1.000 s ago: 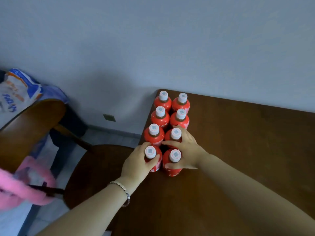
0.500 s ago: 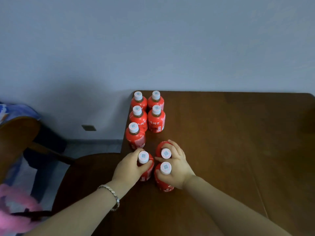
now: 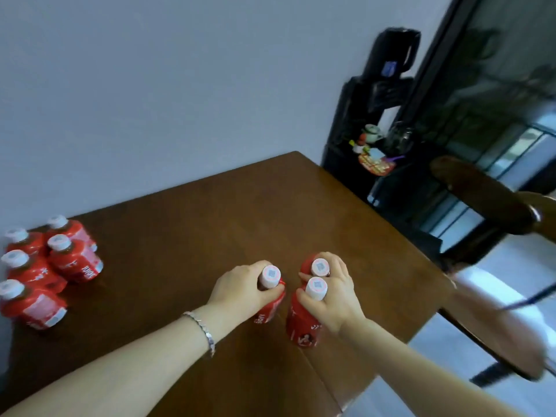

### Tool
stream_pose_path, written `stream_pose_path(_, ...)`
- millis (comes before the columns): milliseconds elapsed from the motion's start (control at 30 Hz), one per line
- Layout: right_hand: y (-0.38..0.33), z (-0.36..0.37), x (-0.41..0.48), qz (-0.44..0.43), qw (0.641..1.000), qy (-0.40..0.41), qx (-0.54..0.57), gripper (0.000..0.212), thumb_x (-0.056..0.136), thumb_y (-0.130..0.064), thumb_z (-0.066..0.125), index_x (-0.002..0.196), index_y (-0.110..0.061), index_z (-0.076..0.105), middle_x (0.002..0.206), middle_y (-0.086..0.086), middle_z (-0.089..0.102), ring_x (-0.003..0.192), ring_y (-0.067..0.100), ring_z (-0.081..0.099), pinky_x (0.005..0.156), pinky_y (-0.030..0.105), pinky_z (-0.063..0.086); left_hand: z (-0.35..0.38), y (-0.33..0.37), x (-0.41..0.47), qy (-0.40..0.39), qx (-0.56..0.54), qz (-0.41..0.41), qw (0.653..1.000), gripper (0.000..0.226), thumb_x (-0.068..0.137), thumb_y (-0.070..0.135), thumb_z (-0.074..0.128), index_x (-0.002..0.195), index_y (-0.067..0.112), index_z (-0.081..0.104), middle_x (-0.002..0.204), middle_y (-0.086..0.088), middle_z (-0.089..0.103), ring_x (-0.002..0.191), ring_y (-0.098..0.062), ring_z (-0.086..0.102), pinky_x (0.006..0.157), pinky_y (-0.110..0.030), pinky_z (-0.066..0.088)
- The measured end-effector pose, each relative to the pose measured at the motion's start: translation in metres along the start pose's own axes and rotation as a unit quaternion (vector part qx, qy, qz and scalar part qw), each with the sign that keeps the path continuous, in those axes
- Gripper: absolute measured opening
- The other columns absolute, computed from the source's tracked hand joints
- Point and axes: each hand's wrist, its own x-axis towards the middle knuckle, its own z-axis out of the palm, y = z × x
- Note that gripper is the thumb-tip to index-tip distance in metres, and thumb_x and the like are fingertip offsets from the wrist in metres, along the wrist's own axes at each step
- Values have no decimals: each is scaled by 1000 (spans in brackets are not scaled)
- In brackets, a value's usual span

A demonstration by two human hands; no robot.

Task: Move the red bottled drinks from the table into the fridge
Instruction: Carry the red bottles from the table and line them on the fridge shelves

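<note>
Brown table (image 3: 240, 212) against a pale grey wall (image 3: 150, 85), drinks in both fists.
The wall fills the upper left, and the table's glossy top runs from the left edge to a far corner at mid-frame. To its right stands a dark glass panel (image 3: 496, 85) with a black stand (image 3: 376, 121) before it, which has small coloured items on its shelf. A brown chair (image 3: 481, 191) stands over pale floor (image 3: 511, 266). Five bottles (image 3: 75, 260) with white caps cluster upright at the table's left edge, close together. Near the front, the left hand (image 3: 240, 291) curls round the neck of one bottle (image 3: 266, 314). The right hand (image 3: 334, 299) clasps two bottles (image 3: 301, 326) by their necks, side by side. Whether these three rest on the wood or are lifted cannot be told. A bracelet (image 3: 204, 329) circles the left wrist.
</note>
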Motion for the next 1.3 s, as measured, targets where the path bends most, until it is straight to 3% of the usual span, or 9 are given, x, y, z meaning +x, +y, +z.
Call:
stream_pose_path(267, 156, -212, -150, 131, 970, 195, -66, 46, 68, -49, 52, 99, -21, 69, 119, -17, 38, 126, 12, 31, 107, 45, 32, 126, 266, -8, -99, -20, 203, 974, 32, 84, 53, 58, 109, 33, 56, 106, 9, 67, 97, -14, 62, 77, -28, 51)
stream_pose_path(367, 204, -278, -216, 196, 945, 239, -106, 62, 67, -59, 47, 113, -21, 65, 128, -12, 40, 124, 10, 31, 108, 41, 33, 178, 361, -26, -139, -41, 265, 953, 31, 85, 53, 57, 109, 33, 56, 107, 11, 66, 97, -12, 62, 81, -28, 53)
stream_pose_path(533, 247, -356, -296, 255, 913, 288, -137, 75, 57, -67, 31, 102, -22, 71, 127, -8, 43, 119, 13, 36, 97, 26, 32, 234, 474, -54, -184, -29, 344, 920, 33, 86, 55, 55, 110, 33, 56, 108, 10, 66, 98, -12, 62, 82, -30, 53)
stream_pose_path(667, 308, -434, -397, 368, 839, 377, -135, 77, 56, -65, 34, 108, -20, 69, 134, -6, 41, 124, 16, 36, 103, 27, 31, 312, 612, -87, -245, 12, 446, 861, 28, 84, 57, 54, 97, 32, 56, 102, 9, 68, 91, -13, 62, 78, -30, 52)
stream_pose_path(767, 344, -469, -450, 410, 804, 406, -146, 73, 58, -63, 34, 103, -20, 71, 135, -3, 41, 128, 18, 32, 107, 32, 30, 356, 682, -109, -279, 21, 490, 826, 30, 83, 55, 56, 101, 31, 57, 106, 5, 67, 97, -17, 62, 84, -33, 51)
stream_pose_path(867, 374, -509, -500, 459, 759, 425, -180, 62, 63, -57, 40, 96, -15, 71, 125, 0, 47, 124, 20, 35, 102, 31, 33, 398, 751, -129, -292, 22, 535, 792, 29, 82, 54, 58, 101, 32, 58, 107, 4, 67, 98, -18, 61, 80, -29, 49)
stream_pose_path(1000, 417, -576, -582, 534, 664, 490, -182, 58, 61, -56, 43, 91, -13, 68, 115, 1, 49, 117, 19, 38, 95, 29, 35, 464, 874, -178, -332, 25, 623, 708, 31, 80, 55, 58, 94, 28, 58, 96, 6, 67, 92, -16, 62, 77, -28, 50)
stream_pose_path(1167, 444, -629, -671, 561, 553, 591, -175, 62, 53, -58, 47, 99, -19, 57, 111, -1, 54, 114, 20, 47, 98, 39, 40, 514, 983, -247, -364, -12, 698, 616, 24, 81, 54, 58, 92, 33, 56, 87, 11, 64, 84, -13, 61, 68, -25, 45)
stream_pose_path(1300, 455, -656, -741, 567, 479, 649, -167, 62, 52, -53, 56, 105, -23, 48, 111, -3, 53, 109, 22, 58, 96, 45, 43, 558, 1050, -312, -408, -32, 717, 564, 26, 81, 54, 58, 94, 31, 57, 92, 9, 67, 88, -14, 62, 73, -29, 49)
